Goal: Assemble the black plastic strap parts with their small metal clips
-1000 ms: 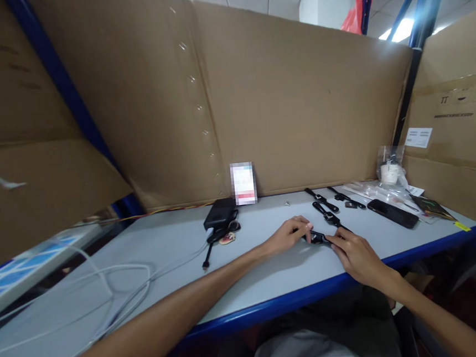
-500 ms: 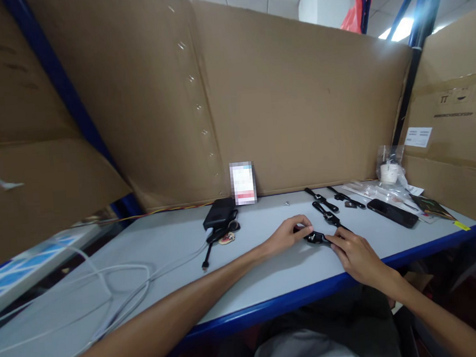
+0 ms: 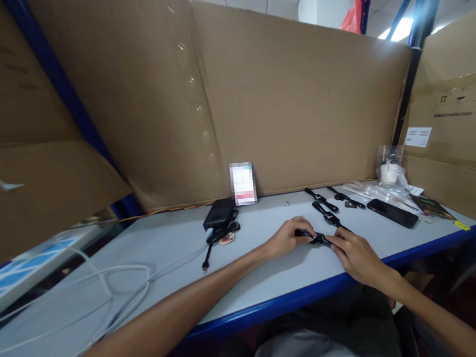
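Note:
Between my hands, low over the front of the table, is a black watch-like band (image 3: 319, 238) with a glossy middle part. My left hand (image 3: 288, 236) pinches its left end between thumb and fingers. The other end is gripped by my right hand (image 3: 359, 254), with the fingers bent over it. Both ends are partly covered by my fingers. Just beyond lies a similar black band (image 3: 328, 215), its near end close to my right fingers. Another black band (image 3: 317, 196) and a thin black strap (image 3: 346, 197) lie behind it.
A black phone (image 3: 392, 213) and clear plastic bags (image 3: 389, 190) lie to the right. At the left are a black box (image 3: 219, 213) with a short cable (image 3: 206, 257), and white cables (image 3: 146, 275). A small card (image 3: 243, 183) leans on the cardboard wall (image 3: 297, 95).
My left fingers have shifted slightly right and down along the band, towards its middle part. My right hand stays where it was.

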The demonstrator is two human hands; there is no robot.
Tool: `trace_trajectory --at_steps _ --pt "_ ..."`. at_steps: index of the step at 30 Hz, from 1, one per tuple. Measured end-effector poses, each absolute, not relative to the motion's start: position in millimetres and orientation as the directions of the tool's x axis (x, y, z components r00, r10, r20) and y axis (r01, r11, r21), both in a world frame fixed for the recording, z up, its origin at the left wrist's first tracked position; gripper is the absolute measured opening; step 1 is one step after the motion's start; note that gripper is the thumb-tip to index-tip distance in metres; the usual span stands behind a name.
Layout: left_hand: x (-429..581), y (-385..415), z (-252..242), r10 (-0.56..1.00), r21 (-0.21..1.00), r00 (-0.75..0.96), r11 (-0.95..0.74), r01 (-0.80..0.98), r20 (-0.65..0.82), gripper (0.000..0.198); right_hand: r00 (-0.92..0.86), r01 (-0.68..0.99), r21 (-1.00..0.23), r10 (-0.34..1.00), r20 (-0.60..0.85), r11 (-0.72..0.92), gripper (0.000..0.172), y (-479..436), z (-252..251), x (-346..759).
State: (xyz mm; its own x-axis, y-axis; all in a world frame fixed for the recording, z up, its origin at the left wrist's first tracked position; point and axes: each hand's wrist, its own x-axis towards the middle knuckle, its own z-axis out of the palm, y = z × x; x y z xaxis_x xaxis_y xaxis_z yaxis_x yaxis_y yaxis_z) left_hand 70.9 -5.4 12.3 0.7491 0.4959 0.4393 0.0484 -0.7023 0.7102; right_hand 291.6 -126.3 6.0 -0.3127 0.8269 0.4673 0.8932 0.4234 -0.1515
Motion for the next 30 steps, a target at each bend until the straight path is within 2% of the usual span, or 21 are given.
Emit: trace_trajectory --at_steps 4,9,12,15,18,22,25,30 --pt "72 -6 12 0.503 0.722 0.744 -0.691 0.041 0.44 0.02 -0.315 0.892 -0.153 0.828 0.464 0.425 0.035 -127 7 291" --pt "74 -6 12 0.475 0.666 0.752 -0.743 0.064 0.458 0.015 -0.306 0.899 -0.15 0.837 0.454 0.41 0.033 -128 9 290" --pt "73 -8 11 0.482 0.538 0.724 -0.823 0.181 0.494 0.018 -0.309 0.899 -0.139 0.828 0.468 0.414 0.032 -129 8 290" --pt "72 -13 11 0.482 0.355 0.638 -0.876 0.328 0.6 0.031 -0.319 0.893 -0.123 0.803 0.503 0.432 0.031 -131 5 288" --pt "70 -20 15 0.432 0.256 0.624 -0.899 0.356 0.65 0.033 -0.307 0.893 -0.109 0.769 0.561 0.436 0.03 -133 4 284" --pt "70 -30 22 0.367 0.236 0.71 -0.93 0.281 0.601 0.024 -0.262 0.916 -0.09 0.753 0.603 0.39 0.033 -123 14 298" --pt "72 -35 25 0.311 0.233 0.803 -0.947 0.22 0.509 0.022 -0.168 0.963 -0.068 0.778 0.605 0.261 0.04 -101 23 337" --pt "73 -38 27 0.293 0.186 0.835 -0.955 0.231 0.466 0.025 -0.065 0.988 -0.096 0.891 0.449 0.121 0.061 -61 16 408"
